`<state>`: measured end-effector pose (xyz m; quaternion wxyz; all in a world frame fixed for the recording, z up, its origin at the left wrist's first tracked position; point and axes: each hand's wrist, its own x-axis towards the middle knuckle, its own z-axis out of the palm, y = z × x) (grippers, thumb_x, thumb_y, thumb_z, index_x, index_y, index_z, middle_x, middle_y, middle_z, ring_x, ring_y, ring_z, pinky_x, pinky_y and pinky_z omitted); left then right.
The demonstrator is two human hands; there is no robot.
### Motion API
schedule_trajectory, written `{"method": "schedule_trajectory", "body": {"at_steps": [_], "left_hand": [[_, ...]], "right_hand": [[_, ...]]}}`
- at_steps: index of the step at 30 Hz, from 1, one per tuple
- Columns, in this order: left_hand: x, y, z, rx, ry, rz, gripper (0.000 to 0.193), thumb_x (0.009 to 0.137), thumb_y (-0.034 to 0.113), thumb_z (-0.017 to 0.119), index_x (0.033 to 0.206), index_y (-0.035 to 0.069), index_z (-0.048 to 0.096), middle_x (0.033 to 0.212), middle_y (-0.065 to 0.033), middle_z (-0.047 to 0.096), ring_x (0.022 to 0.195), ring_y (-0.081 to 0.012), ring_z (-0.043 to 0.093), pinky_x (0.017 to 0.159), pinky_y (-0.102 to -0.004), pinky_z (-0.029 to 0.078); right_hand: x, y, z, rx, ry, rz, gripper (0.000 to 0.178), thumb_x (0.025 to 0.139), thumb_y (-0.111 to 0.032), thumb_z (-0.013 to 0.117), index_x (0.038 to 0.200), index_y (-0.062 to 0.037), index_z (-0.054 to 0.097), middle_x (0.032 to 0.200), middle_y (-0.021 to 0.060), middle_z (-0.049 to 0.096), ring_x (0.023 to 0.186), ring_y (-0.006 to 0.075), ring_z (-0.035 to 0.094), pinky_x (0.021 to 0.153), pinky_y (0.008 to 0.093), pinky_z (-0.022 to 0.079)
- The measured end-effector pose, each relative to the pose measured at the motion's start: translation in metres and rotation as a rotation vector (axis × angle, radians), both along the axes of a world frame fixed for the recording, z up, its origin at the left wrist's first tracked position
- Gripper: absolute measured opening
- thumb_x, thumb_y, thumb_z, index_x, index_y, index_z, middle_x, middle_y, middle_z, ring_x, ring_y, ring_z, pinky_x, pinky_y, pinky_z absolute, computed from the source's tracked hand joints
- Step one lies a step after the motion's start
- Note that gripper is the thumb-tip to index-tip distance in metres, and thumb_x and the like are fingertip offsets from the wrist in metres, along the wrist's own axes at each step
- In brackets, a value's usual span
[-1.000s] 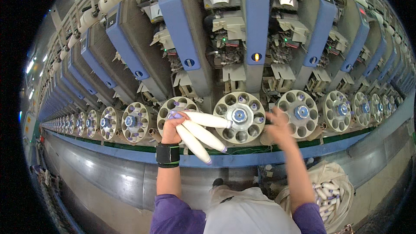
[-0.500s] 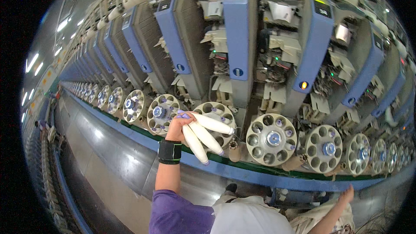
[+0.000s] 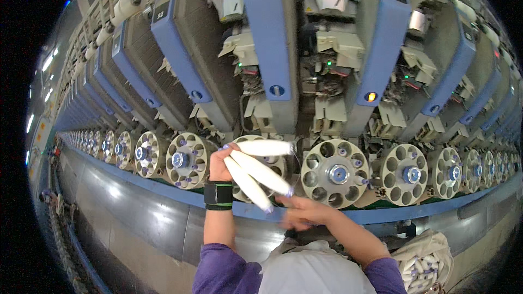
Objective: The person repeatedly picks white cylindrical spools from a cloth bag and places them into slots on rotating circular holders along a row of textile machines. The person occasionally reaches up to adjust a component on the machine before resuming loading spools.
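Note:
My left hand (image 3: 220,164), with a black band on its wrist, is closed around the purple tube ends of three white yarn bobbins (image 3: 260,172). They fan out to the right and downward. Just below their far tips is my right hand (image 3: 302,212), smeared by motion. Its fingertips come close to the purple tip of the middle bobbin; whether they touch it I cannot tell. Behind the bobbins a round magazine (image 3: 238,191) is partly hidden. To its right stands another round magazine (image 3: 327,175) with several purple tube tips in its pockets.
A long row of blue-fronted winding units (image 3: 272,49) runs across the view. A blue rail (image 3: 376,216) passes below the magazines. At lower right an open cloth sack (image 3: 448,253) holds many bobbins. A metal surface (image 3: 141,198) stretches off to the left.
My right hand has come from the far lower right to beside the bobbin tips. The left hand keeps its hold on the three bobbins. The view has shifted, showing the sack's contents.

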<state>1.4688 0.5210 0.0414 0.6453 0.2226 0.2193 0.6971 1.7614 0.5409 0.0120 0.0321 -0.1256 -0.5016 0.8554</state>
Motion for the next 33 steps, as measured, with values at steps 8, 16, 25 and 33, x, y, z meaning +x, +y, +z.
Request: {"method": "schedule_trajectory", "body": {"at_steps": [8, 16, 25, 33], "left_hand": [[-0.028, 0.001, -0.035, -0.032, 1.137, 0.295, 0.012, 0.057, 0.005, 0.064, 0.068, 0.0, 0.062, 0.097, -0.0103, 0.056, 0.092, -0.0217, 0.052, 0.081, -0.0316, 0.04], [0.023, -0.02, -0.06, 0.112, 1.267, 0.234, 0.037, 0.066, 0.013, 0.062, 0.103, 0.008, 0.062, 0.101, -0.0125, 0.057, 0.098, -0.0242, 0.052, 0.084, -0.0339, 0.04], [0.003, 0.024, -0.009, 0.014, 0.625, 0.695, 0.044, 0.09, 0.01, 0.039, 0.133, 0.004, 0.031, 0.073, -0.0075, 0.052, 0.054, -0.0161, 0.057, 0.049, -0.0259, 0.049], [0.0, 0.05, -0.02, -0.012, -0.081, 0.295, 0.046, 0.082, 0.02, 0.048, 0.125, 0.006, 0.038, 0.063, -0.011, 0.056, 0.054, -0.0251, 0.056, 0.052, -0.0353, 0.049]], "right_hand": [[0.004, 0.045, 0.027, 0.363, -0.156, -0.528, 0.026, 0.094, -0.019, 0.038, 0.081, -0.0024, 0.053, 0.053, 0.0, 0.044, 0.041, 0.0062, 0.036, 0.041, 0.0192, 0.031], [-0.025, 0.071, 0.017, -0.167, 0.497, -0.639, 0.026, 0.093, -0.024, 0.04, 0.082, -0.0039, 0.051, 0.082, 0.0074, 0.058, 0.058, 0.011, 0.047, 0.054, 0.0251, 0.04], [-0.088, 0.047, -0.019, 0.646, -0.235, -0.382, 0.04, 0.078, -0.031, 0.064, 0.106, -0.0037, 0.056, 0.088, 0.0075, 0.063, 0.072, 0.0137, 0.059, 0.065, 0.0276, 0.047], [-0.099, 0.037, -0.014, 0.452, -0.391, -0.244, 0.028, 0.079, -0.026, 0.061, 0.095, -0.0031, 0.062, 0.073, 0.0044, 0.063, 0.069, 0.0119, 0.059, 0.065, 0.0264, 0.046]]}}
